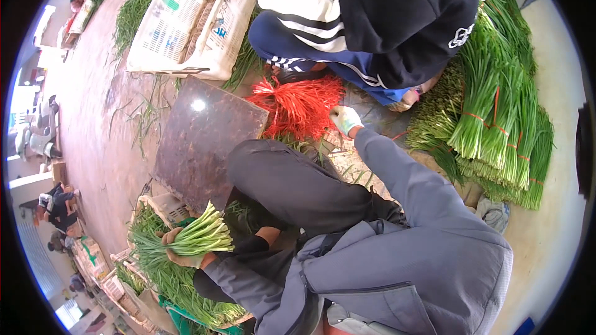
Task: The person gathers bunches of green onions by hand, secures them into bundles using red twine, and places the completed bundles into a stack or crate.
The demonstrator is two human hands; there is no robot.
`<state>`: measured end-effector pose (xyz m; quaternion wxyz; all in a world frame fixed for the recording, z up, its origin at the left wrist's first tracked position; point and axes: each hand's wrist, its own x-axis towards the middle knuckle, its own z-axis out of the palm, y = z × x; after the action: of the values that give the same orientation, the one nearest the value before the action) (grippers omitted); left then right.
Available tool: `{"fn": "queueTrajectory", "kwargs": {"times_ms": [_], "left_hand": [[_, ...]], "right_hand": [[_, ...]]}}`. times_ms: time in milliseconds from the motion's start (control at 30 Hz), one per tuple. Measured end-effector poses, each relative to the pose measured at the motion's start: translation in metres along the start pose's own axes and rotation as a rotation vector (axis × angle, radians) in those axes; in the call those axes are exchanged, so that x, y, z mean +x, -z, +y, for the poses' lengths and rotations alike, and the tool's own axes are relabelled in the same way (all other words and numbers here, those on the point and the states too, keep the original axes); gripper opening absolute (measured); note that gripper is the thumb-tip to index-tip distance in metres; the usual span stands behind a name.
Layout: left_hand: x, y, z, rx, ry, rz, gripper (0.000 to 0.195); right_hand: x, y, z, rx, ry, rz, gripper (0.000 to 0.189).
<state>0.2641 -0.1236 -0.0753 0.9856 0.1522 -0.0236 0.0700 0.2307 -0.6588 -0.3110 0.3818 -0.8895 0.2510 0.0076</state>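
A bunch of green garlic chives [205, 232], pale stalk ends fanned to the right, is gripped in my gloved left hand [181, 247]. Below that hand, more loose chives [186, 284] fill a basket. My right hand [346, 120], in a whitish glove, is at the right edge of a heap of red plastic ties [302, 102]. Its fingers look curled, but whether they pinch a tie is unclear. Left of the ties lies a dark, worn square board [209, 135], bare on top. Bunches of chives bound with red ties [493, 121] are piled at the right.
Close in front, a co-worker in a black and white top [400, 9] sits beside the ties. A white plastic crate [186, 23] stands beyond the board. Chive scraps [146, 116] litter the floor. Further crates [93, 256] and other people are at the far left.
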Motion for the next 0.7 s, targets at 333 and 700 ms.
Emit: {"fn": "queueTrajectory", "kwargs": {"times_ms": [333, 700], "left_hand": [[0.01, -0.015, -0.017, -0.031, 0.001, 0.04, 0.061], [0.001, -0.004, 0.007, -0.088, 0.04, 0.02, 0.061]], "right_hand": [[0.013, -0.003, 0.02, -0.279, 0.071, -0.049, 0.021], [0.033, -0.021, -0.011, -0.292, -0.084, -0.087, 0.025]]}}
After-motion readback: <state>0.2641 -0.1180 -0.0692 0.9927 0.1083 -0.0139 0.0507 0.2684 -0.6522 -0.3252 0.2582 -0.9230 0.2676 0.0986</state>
